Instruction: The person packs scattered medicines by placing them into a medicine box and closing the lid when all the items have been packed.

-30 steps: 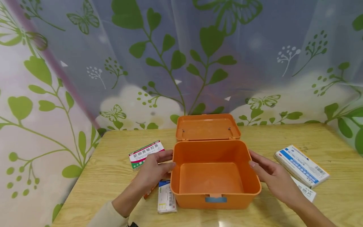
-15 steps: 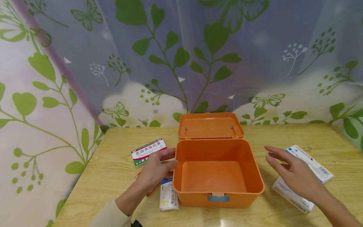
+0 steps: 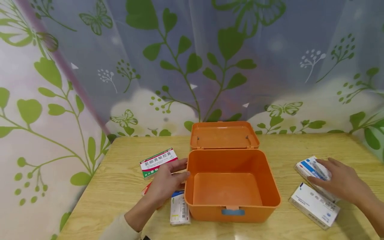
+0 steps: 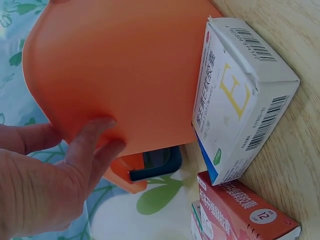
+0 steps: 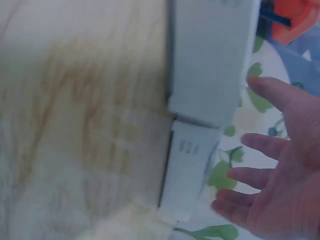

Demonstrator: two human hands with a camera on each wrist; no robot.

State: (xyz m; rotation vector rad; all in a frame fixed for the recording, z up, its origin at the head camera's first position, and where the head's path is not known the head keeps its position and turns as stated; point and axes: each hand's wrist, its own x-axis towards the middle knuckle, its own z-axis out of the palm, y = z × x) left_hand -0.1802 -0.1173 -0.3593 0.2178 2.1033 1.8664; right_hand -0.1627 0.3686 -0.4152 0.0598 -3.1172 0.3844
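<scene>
An orange lidded box [image 3: 228, 213] stands in the middle of the table, its lid [image 3: 225, 135] tipped back. Fingers of my left hand [image 3: 168, 181] touch its left outer wall, also visible in the left wrist view. By that hand lie a white, red and green medicine box [image 3: 157, 160], a red medicine box [image 4: 245, 210] and a white medicine box with a yellow E [image 4: 230, 95]. At the right, my right hand [image 3: 345, 180] hovers over a white-and-blue medicine box [image 3: 310, 166], its fingers spread in the right wrist view. A white medicine box [image 3: 315, 205] lies nearer the front.
The wooden table [image 3: 129, 146] runs back to a curtain [image 3: 168, 73] printed with green leaves and butterflies. A blue latch [image 3: 233, 212] sits on the orange box's front. In the left wrist view, its dark blue handle [image 4: 157, 167] shows.
My right hand has let go of the orange box's right side and moved right, over the white-and-blue medicine box. My left hand stays at the left wall. The view has shifted slightly.
</scene>
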